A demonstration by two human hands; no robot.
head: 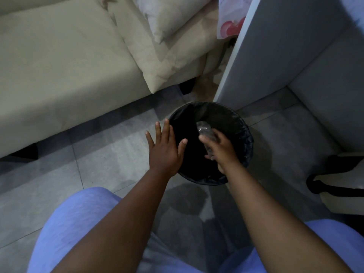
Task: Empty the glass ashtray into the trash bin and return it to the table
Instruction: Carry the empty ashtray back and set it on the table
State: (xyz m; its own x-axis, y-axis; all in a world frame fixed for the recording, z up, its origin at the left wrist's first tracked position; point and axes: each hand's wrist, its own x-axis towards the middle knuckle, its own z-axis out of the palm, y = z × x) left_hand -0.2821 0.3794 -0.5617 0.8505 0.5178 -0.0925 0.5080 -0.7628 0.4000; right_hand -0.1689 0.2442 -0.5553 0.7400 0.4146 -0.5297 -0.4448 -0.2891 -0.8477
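Note:
A round black trash bin (238,117) lined with a black bag stands on the grey tiled floor. My right hand (220,148) is shut on the glass ashtray (203,128), which is tipped on its side over the bin's opening; the glass is blurred. My left hand (164,147) hovers flat over the bin's left rim, fingers spread, holding nothing. The inside of the bin is too dark to see.
A cream sofa (59,71) with loose cushions (173,56) runs along the left and back. A grey-white cabinet or wall panel (275,56) stands just behind the bin on the right. A pale object with a black strap (338,184) lies at the right edge.

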